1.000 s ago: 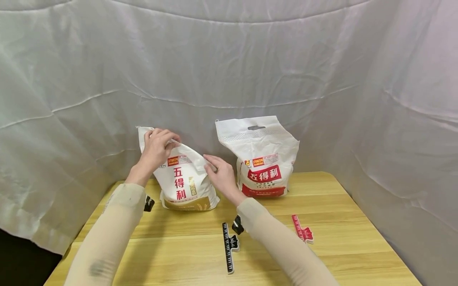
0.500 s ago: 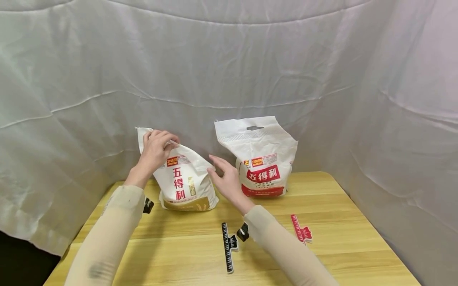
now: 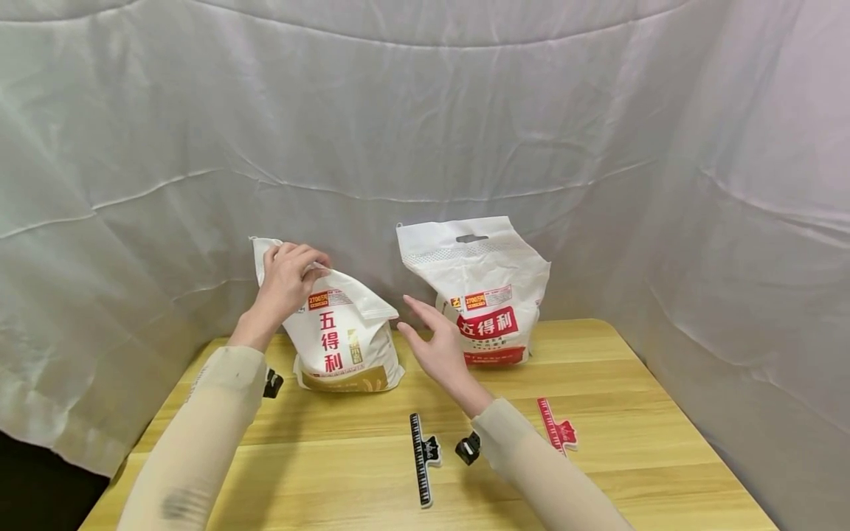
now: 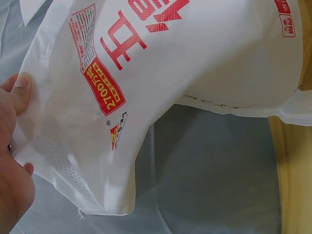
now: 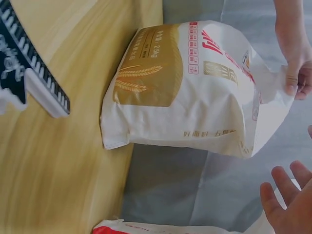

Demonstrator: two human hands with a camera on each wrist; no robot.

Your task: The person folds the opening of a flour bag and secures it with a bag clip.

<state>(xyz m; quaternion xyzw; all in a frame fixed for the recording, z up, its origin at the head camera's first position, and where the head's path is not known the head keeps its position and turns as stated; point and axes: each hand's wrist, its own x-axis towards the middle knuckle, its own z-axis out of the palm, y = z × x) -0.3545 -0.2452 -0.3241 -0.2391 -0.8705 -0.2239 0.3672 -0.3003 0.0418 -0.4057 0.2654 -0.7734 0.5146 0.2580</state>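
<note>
A white flour bag [image 3: 341, 324] with red lettering and a gold base band stands at the back left of the table. My left hand [image 3: 288, 276] grips its top edge; the left wrist view shows the thumb pressed on the white plastic [image 4: 48, 112]. The bag's top slopes down to the right, its right corner folded over toward the front. My right hand [image 3: 438, 343] is spread in the air just right of that corner, apart from the bag and holding nothing. It overlaps the left side of a second flour bag [image 3: 494, 287], which has red bands and a handle slot.
A black clip with a piano-key pattern [image 3: 420, 461] lies on the wooden table [image 3: 332, 472] in front, left of my right sleeve. A matching red clip [image 3: 558, 428] lies right of that sleeve. Grey curtain cloth [image 3: 425, 133] hangs behind and at both sides.
My right hand has let go of the left bag's right corner and drawn away to the right and toward me, fingers spreading. The corner now droops forward. My left hand keeps its grip.
</note>
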